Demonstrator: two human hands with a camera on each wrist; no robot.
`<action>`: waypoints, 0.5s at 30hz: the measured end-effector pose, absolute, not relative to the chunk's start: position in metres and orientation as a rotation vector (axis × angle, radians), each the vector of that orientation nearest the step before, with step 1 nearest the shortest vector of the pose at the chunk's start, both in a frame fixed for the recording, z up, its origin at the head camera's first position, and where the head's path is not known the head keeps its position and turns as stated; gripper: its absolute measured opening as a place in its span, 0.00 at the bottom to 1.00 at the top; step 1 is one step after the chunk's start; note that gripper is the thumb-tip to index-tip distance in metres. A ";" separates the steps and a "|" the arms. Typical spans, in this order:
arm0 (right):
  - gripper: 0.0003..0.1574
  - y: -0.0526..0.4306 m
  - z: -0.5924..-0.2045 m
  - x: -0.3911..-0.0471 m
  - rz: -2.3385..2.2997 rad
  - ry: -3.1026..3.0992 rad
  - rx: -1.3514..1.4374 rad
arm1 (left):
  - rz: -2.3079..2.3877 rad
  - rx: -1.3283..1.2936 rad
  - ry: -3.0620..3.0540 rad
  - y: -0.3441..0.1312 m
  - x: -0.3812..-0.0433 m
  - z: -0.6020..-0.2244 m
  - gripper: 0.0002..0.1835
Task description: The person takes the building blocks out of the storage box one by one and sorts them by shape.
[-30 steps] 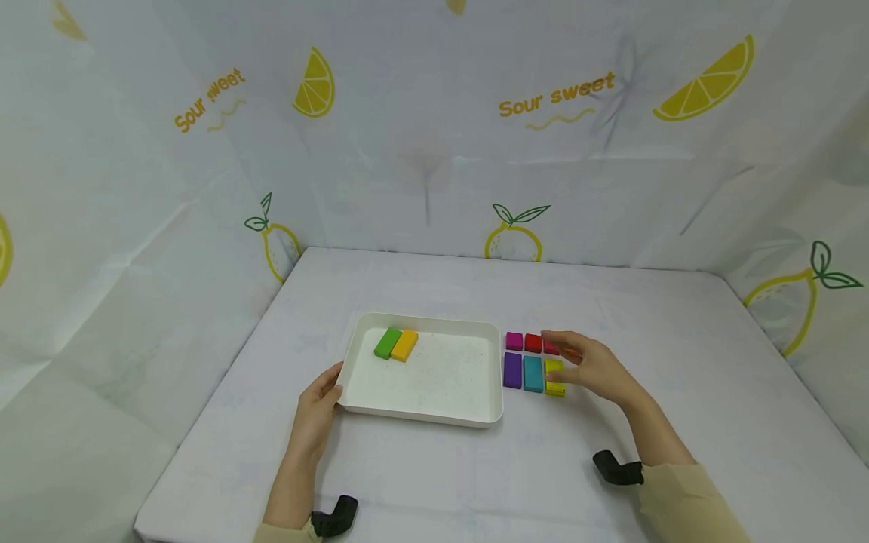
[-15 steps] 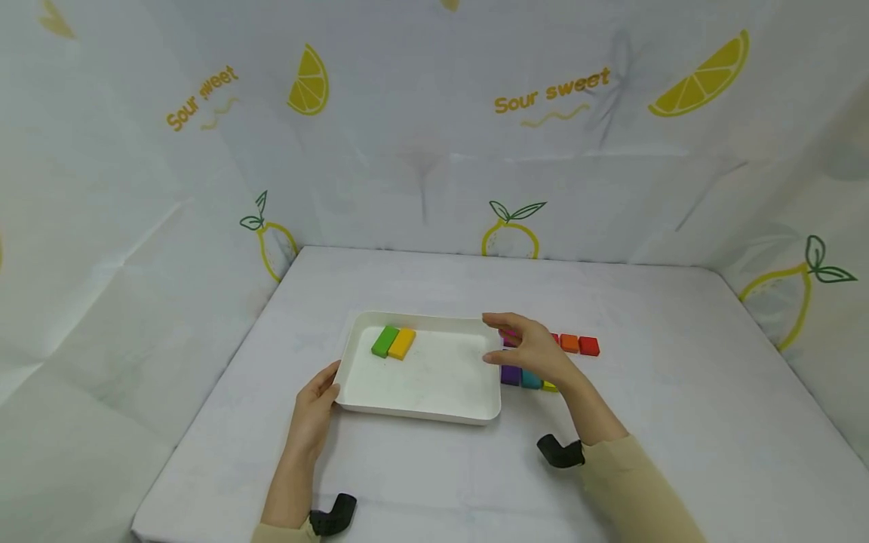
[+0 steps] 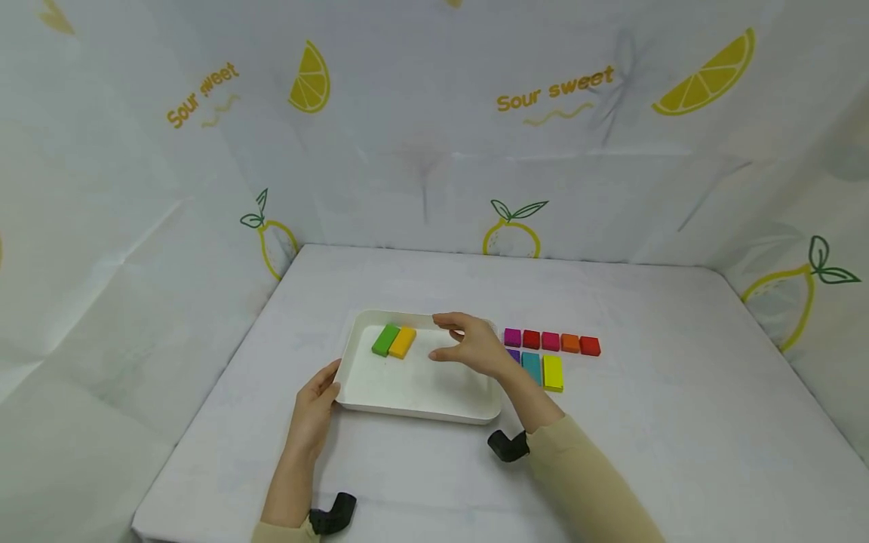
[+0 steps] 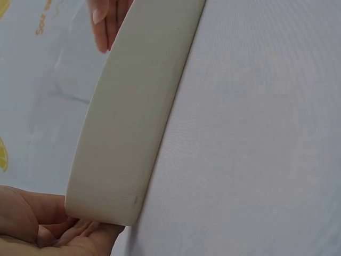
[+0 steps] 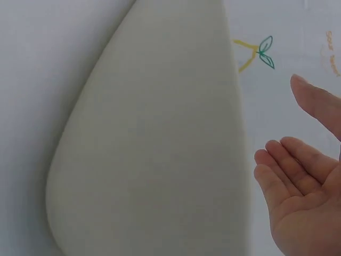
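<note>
A white shallow tray (image 3: 407, 388) lies on the table, with a green block (image 3: 385, 340) and an orange-yellow block (image 3: 403, 343) side by side at its far left. My left hand (image 3: 314, 413) grips the tray's near left corner; in the left wrist view its thumb and fingers hold the end of the tray wall (image 4: 125, 122). Over the right half of the tray hovers my right hand (image 3: 475, 348), thumb and fingers apart and nothing between them. The right wrist view shows that hand's palm (image 5: 303, 213) empty, beyond the tray wall (image 5: 154, 133).
Right of the tray, small blocks form two rows. Magenta (image 3: 512, 337), red (image 3: 531, 339), pink (image 3: 551, 342), orange (image 3: 570, 343) and another red block (image 3: 590, 346) make up the back row. A partly hidden purple block, a teal block (image 3: 532, 367) and a yellow block (image 3: 553, 373) stand in front.
My right hand has moved left from the blocks on the table to above the tray, uncovering the yellow, orange and right-hand red blocks. My left hand has stayed at the tray corner.
</note>
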State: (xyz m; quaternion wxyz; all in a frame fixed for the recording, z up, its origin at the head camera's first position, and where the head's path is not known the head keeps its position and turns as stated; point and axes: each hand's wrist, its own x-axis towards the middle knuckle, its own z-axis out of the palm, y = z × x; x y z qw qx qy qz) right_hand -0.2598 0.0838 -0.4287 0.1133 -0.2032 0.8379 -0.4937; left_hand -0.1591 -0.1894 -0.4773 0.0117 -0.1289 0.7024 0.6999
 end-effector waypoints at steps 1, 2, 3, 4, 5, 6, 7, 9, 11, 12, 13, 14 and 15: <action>0.43 0.080 -0.430 -0.260 -1.448 2.460 -0.587 | 2.185 -0.401 2.190 -0.189 -0.159 -0.477 0.27; 0.43 0.077 -0.430 -0.261 -1.447 2.464 -0.574 | 2.186 -0.400 2.190 -0.189 -0.160 -0.477 0.27; 0.43 0.074 -0.432 -0.262 -1.445 2.470 -0.560 | 2.187 -0.401 2.191 -0.189 -0.160 -0.477 0.27; 0.43 0.070 -0.433 -0.263 -1.441 2.476 -0.549 | 2.188 -0.401 2.191 -0.189 -0.161 -0.477 0.27; 0.43 0.067 -0.435 -0.264 -1.437 2.487 -0.531 | 2.190 -0.403 2.191 -0.189 -0.161 -0.477 0.27; 0.43 0.064 -0.437 -0.265 -1.432 2.499 -0.518 | 2.191 -0.404 2.191 -0.189 -0.161 -0.477 0.26; 0.43 0.061 -0.439 -0.266 -1.425 2.510 -0.501 | 2.192 -0.406 2.191 -0.189 -0.161 -0.477 0.26; 0.43 0.056 -0.445 -0.268 -1.415 2.529 -0.479 | 2.190 -0.410 2.192 -0.188 -0.161 -0.477 0.27; 0.43 0.051 -0.451 -0.269 -1.413 2.534 -0.459 | 2.190 -0.410 2.190 -0.189 -0.160 -0.478 0.27; 0.44 0.049 -0.454 -0.270 -1.410 2.535 -0.444 | 2.185 -0.410 2.193 -0.189 -0.160 -0.478 0.27; 0.45 0.046 -0.457 -0.270 -1.399 2.539 -0.430 | 2.186 -0.408 2.192 -0.189 -0.160 -0.478 0.27; 0.45 0.043 -0.459 -0.271 -1.389 2.547 -0.424 | 2.186 -0.406 2.193 -0.189 -0.159 -0.478 0.27; 0.46 0.041 -0.460 -0.271 -1.386 2.551 -0.418 | 2.183 -0.405 2.196 -0.189 -0.159 -0.477 0.27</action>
